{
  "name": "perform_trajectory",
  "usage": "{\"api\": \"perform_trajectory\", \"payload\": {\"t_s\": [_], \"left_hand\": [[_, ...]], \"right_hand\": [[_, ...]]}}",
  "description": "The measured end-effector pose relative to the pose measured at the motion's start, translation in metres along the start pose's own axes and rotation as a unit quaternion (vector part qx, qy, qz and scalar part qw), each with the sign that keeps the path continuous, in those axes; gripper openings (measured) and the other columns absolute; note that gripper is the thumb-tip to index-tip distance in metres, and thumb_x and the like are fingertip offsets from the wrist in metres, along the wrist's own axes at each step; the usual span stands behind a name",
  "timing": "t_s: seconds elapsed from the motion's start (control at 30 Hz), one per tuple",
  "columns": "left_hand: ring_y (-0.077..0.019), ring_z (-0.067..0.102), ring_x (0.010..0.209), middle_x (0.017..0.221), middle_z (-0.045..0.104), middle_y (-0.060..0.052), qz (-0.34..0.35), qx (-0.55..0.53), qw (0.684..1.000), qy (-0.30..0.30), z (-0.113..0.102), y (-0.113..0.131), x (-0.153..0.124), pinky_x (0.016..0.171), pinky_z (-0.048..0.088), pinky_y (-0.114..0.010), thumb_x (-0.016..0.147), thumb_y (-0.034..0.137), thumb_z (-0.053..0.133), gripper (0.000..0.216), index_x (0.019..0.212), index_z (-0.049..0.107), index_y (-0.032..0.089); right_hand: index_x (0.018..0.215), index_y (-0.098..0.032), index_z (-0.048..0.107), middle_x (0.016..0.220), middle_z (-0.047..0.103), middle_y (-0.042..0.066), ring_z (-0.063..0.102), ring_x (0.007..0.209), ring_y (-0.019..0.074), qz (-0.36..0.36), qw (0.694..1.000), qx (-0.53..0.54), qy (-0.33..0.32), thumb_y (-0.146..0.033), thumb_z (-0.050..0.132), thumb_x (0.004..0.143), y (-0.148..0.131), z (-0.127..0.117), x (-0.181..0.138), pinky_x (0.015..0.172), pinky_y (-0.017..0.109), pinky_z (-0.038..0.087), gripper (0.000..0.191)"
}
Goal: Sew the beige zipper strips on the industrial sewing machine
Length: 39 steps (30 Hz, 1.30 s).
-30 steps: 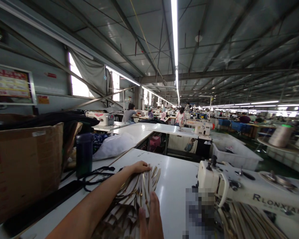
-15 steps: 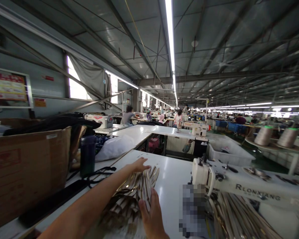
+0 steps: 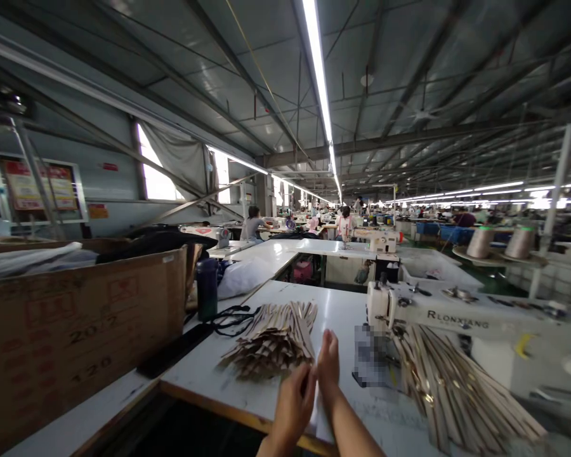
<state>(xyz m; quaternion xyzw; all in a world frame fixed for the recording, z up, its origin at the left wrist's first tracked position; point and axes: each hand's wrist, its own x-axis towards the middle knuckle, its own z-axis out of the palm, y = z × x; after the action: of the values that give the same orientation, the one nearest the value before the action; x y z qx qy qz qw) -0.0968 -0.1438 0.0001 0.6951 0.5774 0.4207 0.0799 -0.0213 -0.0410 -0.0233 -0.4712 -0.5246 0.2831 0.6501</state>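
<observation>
A thick bundle of flat beige-grey strips [image 3: 276, 339] lies fanned on the white sewing table, its many cut ends facing me. Just off its near right corner is my left hand [image 3: 295, 400], loosely curved, thumb apart from the fingers, with nothing visible in it. My right hand [image 3: 330, 362] is held up beside it, fingers stretched out and close together, also without a visible object. The fingertips of my left hand meet or nearly meet the right one. Under the sewing machine [image 3: 457, 317] on the right, more strips [image 3: 447, 387] spread over the table.
A large cardboard box [image 3: 90, 317] with fabric inside stands on the left. Near it are a dark bottle [image 3: 206, 289], black straps [image 3: 233, 317] and a white plastic bag [image 3: 245, 277]. Beyond are a white bin [image 3: 438, 270], thread cones [image 3: 480, 243] and people at other machines.
My left hand has come back from the far end of the strip bundle to its near right corner. My right hand has moved off the bundle's side. The view has shifted.
</observation>
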Motion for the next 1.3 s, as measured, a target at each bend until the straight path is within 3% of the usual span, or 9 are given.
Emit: {"api": "perform_trajectory", "payload": {"t_s": [0.17,0.57,0.73,0.83,0.9,1.0,1.07,1.2,1.3], "left_hand": [[-0.0218,0.063,0.072,0.073,0.065,-0.007,-0.048,0.129,0.988,-0.071,0.018,-0.014,-0.015,0.063,0.038,-0.03,0.093,0.032,0.04,0.027,0.071,0.053,0.023],[-0.0192,0.062,0.068,0.07,0.066,-0.004,-0.05,0.169,0.98,-0.093,0.011,-0.003,-0.014,0.06,0.032,-0.027,0.096,0.035,0.037,0.031,0.076,0.057,0.022],[-0.0177,0.061,0.066,0.07,0.066,-0.003,-0.038,0.183,0.978,-0.092,0.012,-0.005,-0.013,0.058,0.031,-0.025,0.096,0.038,0.037,0.032,0.079,0.058,0.022],[-0.0172,0.061,0.064,0.067,0.065,-0.002,-0.024,0.191,0.978,-0.076,0.016,-0.011,-0.013,0.056,0.03,-0.024,0.096,0.039,0.037,0.033,0.078,0.058,0.022],[-0.0171,0.061,0.062,0.065,0.064,-0.001,-0.02,0.199,0.978,-0.061,0.019,-0.014,-0.013,0.056,0.029,-0.024,0.096,0.039,0.037,0.033,0.076,0.058,0.022],[-0.0175,0.061,0.062,0.064,0.064,-0.001,-0.027,0.203,0.978,-0.047,0.022,-0.015,-0.013,0.055,0.029,-0.024,0.095,0.041,0.039,0.034,0.075,0.059,0.023],[-0.018,0.061,0.062,0.065,0.065,-0.001,-0.046,0.202,0.977,-0.047,0.022,-0.014,-0.012,0.055,0.029,-0.024,0.094,0.042,0.041,0.032,0.079,0.062,0.024],[-0.0184,0.062,0.065,0.069,0.067,-0.002,-0.085,0.197,0.975,-0.056,0.021,-0.012,-0.011,0.056,0.03,-0.024,0.092,0.044,0.043,0.031,0.085,0.066,0.024],[-0.0184,0.062,0.067,0.073,0.069,-0.002,-0.11,0.154,0.98,-0.053,0.02,-0.01,-0.009,0.058,0.034,-0.024,0.091,0.045,0.044,0.031,0.085,0.066,0.024]], "right_hand": [[0.126,-0.009,0.054,0.127,0.061,0.022,0.056,0.12,0.0286,0.099,0.995,-0.022,0.025,-0.067,0.032,0.088,-0.001,-0.014,-0.01,0.097,0.039,0.042,0.073],[0.13,-0.009,0.052,0.137,0.054,0.021,0.05,0.129,0.0266,0.106,0.993,0.028,-0.031,-0.062,0.041,0.088,-0.022,-0.056,-0.051,0.105,0.04,0.04,0.069],[0.12,-0.015,0.062,0.119,0.068,0.013,0.064,0.111,0.0222,0.085,0.993,0.052,-0.069,-0.056,0.047,0.089,-0.036,-0.087,-0.074,0.094,0.034,0.05,0.054],[0.112,-0.016,0.067,0.101,0.073,0.011,0.07,0.09,0.0209,0.056,0.988,0.055,-0.132,-0.054,0.05,0.089,-0.043,-0.118,-0.08,0.075,0.03,0.056,0.047],[0.107,-0.016,0.068,0.09,0.073,0.009,0.069,0.075,0.0183,0.016,0.992,0.008,-0.128,-0.051,0.052,0.089,-0.044,-0.149,-0.075,0.061,0.026,0.053,0.042],[0.09,-0.018,0.07,0.082,0.071,0.008,0.063,0.066,0.0162,-0.05,0.987,-0.15,0.028,-0.047,0.051,0.088,-0.035,-0.205,-0.054,0.057,0.026,0.049,0.035],[0.087,-0.018,0.067,0.079,0.069,0.007,0.06,0.066,0.0178,-0.046,0.953,-0.28,0.107,-0.048,0.055,0.083,-0.025,-0.24,-0.039,0.063,0.029,0.049,0.032],[0.085,-0.019,0.064,0.084,0.07,0.012,0.065,0.081,0.0268,0.012,0.884,-0.46,0.082,-0.042,0.061,0.075,-0.008,-0.272,-0.024,0.07,0.035,0.048,0.025],[0.088,-0.019,0.066,0.077,0.071,0.009,0.067,0.075,0.0261,0.067,0.872,-0.484,0.044,-0.033,0.057,0.076,-0.009,-0.274,-0.024,0.066,0.033,0.046,0.02]]}}
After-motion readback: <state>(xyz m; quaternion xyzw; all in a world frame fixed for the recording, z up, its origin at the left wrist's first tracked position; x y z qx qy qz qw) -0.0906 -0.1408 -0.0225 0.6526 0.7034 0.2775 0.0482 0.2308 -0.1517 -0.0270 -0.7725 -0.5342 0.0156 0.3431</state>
